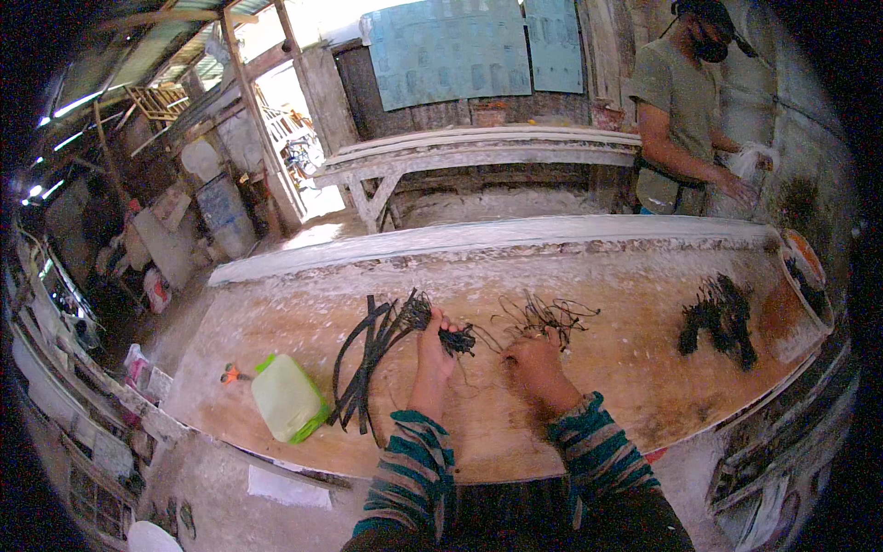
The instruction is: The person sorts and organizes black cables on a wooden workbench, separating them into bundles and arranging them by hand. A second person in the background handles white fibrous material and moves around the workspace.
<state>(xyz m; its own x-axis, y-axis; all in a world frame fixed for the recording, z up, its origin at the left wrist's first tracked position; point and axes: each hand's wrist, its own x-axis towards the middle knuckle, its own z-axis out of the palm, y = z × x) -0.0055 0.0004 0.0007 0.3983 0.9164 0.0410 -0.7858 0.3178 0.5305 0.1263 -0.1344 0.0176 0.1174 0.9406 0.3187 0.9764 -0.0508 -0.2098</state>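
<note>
My left hand is closed around a bundle of black strips, their bunched ends sticking out on both sides of the fist. Long flat black straps lie crossed on the tabletop just left of it. Close by on the right, my right hand is pinched shut near a tangle of thin dark strands that spreads out beyond the fingers. A thin strand seems to run between the two hands. What exactly sits in the right fingertips is too small to make out.
The wooden table carries a green-lidded container, orange-handled scissors and a dark clump of strands. A tipped bucket lies at the right end. Behind stands a long bench; a person handles a plastic bag.
</note>
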